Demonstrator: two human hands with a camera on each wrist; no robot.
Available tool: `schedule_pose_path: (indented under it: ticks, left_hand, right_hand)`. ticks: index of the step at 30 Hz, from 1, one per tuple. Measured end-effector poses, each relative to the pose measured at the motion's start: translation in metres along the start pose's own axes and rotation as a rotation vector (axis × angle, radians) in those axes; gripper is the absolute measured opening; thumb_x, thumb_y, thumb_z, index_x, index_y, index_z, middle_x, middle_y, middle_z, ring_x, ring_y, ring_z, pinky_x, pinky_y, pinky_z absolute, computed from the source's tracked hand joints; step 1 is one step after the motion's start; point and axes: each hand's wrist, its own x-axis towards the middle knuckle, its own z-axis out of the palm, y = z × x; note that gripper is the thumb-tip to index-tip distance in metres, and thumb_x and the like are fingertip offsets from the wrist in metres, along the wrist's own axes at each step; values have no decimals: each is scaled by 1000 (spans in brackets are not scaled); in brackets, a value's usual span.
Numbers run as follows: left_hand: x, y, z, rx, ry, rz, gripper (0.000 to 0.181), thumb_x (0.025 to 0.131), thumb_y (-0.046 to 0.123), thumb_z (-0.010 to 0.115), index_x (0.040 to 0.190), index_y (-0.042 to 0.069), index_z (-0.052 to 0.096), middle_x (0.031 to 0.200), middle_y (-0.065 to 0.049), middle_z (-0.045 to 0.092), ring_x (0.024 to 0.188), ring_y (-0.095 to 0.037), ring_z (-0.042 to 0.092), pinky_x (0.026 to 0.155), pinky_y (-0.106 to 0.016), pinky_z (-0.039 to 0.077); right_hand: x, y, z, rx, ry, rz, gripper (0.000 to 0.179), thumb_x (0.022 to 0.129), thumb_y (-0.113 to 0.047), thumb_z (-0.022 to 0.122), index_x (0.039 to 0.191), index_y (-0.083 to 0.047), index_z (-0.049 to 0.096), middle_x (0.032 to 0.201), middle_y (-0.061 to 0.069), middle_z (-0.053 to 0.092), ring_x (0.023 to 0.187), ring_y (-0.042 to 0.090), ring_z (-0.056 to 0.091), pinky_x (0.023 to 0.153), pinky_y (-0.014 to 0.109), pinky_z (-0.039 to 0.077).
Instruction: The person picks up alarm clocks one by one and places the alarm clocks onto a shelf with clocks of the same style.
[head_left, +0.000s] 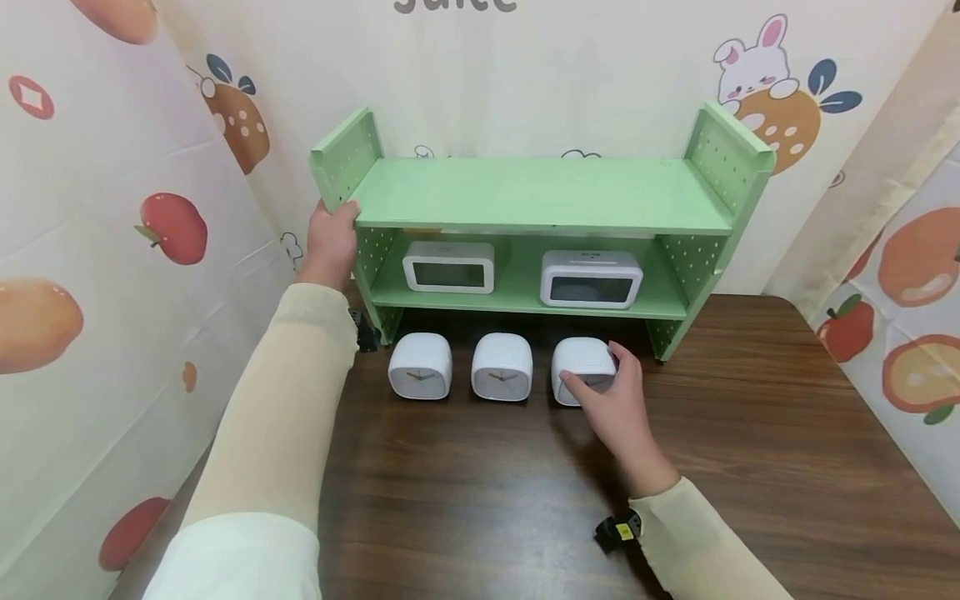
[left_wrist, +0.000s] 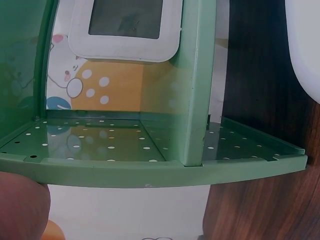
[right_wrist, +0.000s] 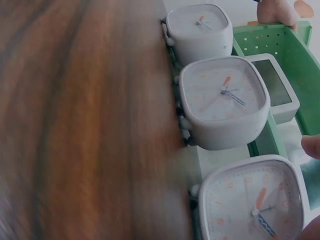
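My left hand (head_left: 332, 243) grips the left side panel of a green two-tier shelf (head_left: 543, 196), thumb at its front edge. Its thumb (left_wrist: 22, 207) shows beside the perforated panel in the left wrist view. My right hand (head_left: 621, 417) is at the rightmost white analog clock (head_left: 581, 360), thumb and fingers spread around its top and front. In the right wrist view the thumb (right_wrist: 311, 146) shows a small gap from that clock (right_wrist: 250, 200). The middle clock (head_left: 502, 367) and left clock (head_left: 420, 367) stand in line with it on the table.
Two white digital clocks, a left one (head_left: 448, 267) and a right one (head_left: 591, 279), stand on the lower shelf. Behind is a fruit-print cloth (head_left: 525, 92), continuing down both sides. The dark wooden table (head_left: 465, 483) extends in front of the clocks.
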Motion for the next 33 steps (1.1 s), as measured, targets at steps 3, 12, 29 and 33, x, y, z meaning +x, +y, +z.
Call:
schedule_pose_path:
  ticks: [3,12,29,33]
  left_hand:
    - [0,1,0,3,-3,3,50,109,38,38,159,33,33,157,2,42,141,-18,39,121,-52,24]
    - [-1,1,-1,-2,-14,5,50,109,38,37,159,33,33,156,2,42,141,-17,39,121,-51,25]
    - [2,-4,-2,-15,-8,13,51,110,39,38,160,32,32,157,2,41,143,-18,37,122,-50,23]
    - [2,-3,-2,-14,-13,15,51,110,39,38,160,32,32,157,2,41,142,-17,37,122,-50,24]
  right_hand:
    - [-1,1,4,16,11,36,102,91,-39,80,160,-1,15,160,24,19,140,37,30,117,54,30]
    - [3,17,10,133,-5,174,117,85,-41,86,162,-7,4,160,22,21,142,35,28,116,52,31]
    - [0,21,36,209,170,185,129,74,-38,95,161,-12,3,158,23,21,141,36,31,116,50,31]
    - [2,21,43,246,223,165,125,74,-31,95,159,-10,7,155,22,24,139,36,33,115,49,32]
